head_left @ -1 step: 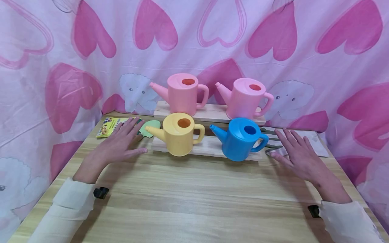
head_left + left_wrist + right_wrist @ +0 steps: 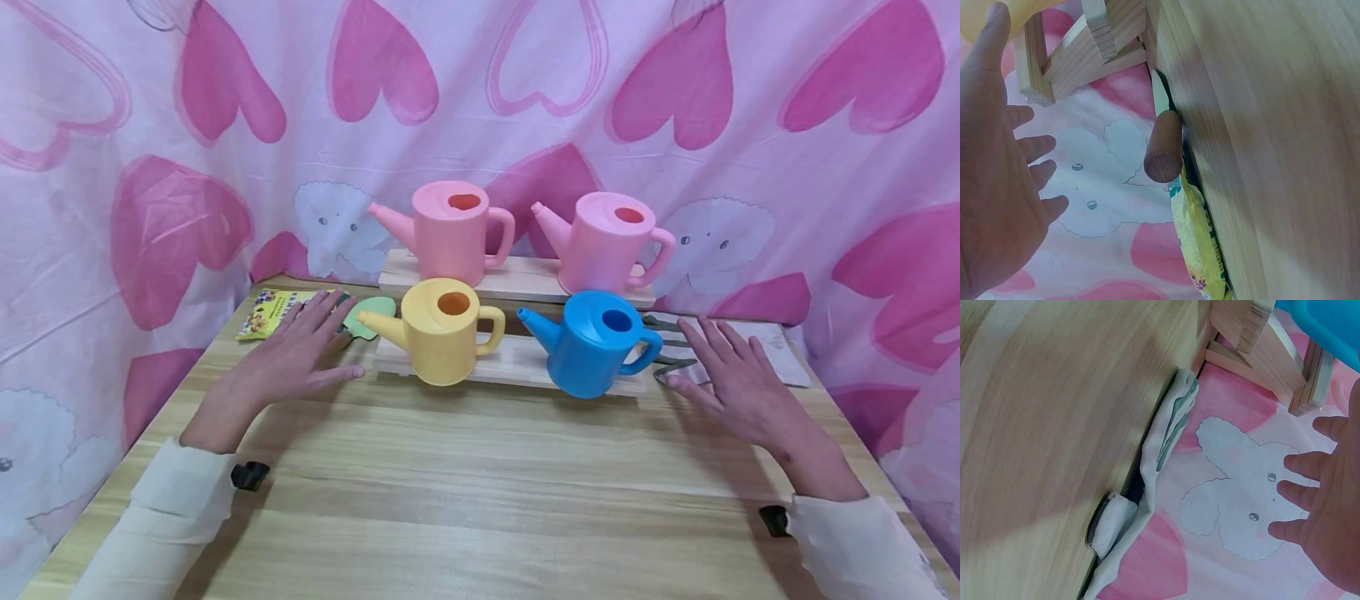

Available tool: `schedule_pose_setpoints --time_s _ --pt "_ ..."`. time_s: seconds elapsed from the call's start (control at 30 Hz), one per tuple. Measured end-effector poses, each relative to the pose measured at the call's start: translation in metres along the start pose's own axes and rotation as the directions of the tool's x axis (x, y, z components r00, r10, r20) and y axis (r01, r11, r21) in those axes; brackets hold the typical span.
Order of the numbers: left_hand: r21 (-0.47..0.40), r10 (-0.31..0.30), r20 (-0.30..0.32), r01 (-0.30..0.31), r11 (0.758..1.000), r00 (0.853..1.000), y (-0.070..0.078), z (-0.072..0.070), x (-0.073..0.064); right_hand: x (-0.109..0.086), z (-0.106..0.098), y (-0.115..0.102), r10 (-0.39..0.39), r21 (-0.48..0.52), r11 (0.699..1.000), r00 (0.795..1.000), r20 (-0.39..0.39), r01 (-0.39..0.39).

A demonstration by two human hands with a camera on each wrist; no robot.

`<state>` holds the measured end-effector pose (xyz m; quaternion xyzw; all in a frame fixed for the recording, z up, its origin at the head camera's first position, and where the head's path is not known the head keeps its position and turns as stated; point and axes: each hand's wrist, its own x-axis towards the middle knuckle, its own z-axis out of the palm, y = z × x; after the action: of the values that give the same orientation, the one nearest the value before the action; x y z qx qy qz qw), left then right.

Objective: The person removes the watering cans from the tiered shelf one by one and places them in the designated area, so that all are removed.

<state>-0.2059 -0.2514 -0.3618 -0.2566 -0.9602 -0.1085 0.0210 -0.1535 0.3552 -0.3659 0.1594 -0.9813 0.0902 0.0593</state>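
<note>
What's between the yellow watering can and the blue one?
Between the yellow watering can and the blue watering can, the head view shows only a bare stretch of the front wooden shelf.

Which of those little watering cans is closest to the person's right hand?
The blue can, on the front wooden step, its handle towards the right hand. The yellow can, left pink can and right pink can stand farther from it.
</note>
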Motion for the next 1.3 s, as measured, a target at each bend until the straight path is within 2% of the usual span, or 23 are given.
schedule_pose_setpoints --time_s 0.27,0.6,0.77,1.07,1.17,1.3 --pt "0.005 0.014 0.007 -0.014 1.000 1.000 -0.003 0.003 0.003 0.000 0.000 0.000 0.017 0.014 1.000 1.000 0.013 -0.017" --pt "0.022 -0.006 0.017 0.006 1.000 1.000 -0.003 -0.007 0.005 0.003 -0.008 0.001 0.009 -0.012 1.000 1.000 -0.003 -0.009" --pt "0.027 0.006 -0.006 -0.006 1.000 1.000 0.001 -0.018 0.005 0.004 -0.015 0.000 0.001 -0.021 1.000 1.000 -0.010 -0.001" --pt "0.022 0.057 -0.090 -0.056 0.998 0.994 0.003 -0.046 0.012 0.013 -0.035 0.001 -0.009 -0.005 1.000 0.999 -0.047 0.008" --pt "-0.008 0.066 -0.100 -0.067 0.998 0.993 0.000 -0.053 0.017 0.021 -0.043 0.001 0.011 0.035 0.999 0.999 -0.047 -0.009" --pt "-0.094 0.041 -0.100 -0.051 0.994 0.994 -0.004 -0.060 0.026 0.032 -0.055 0.000 0.041 0.114 0.993 0.999 -0.027 -0.038"
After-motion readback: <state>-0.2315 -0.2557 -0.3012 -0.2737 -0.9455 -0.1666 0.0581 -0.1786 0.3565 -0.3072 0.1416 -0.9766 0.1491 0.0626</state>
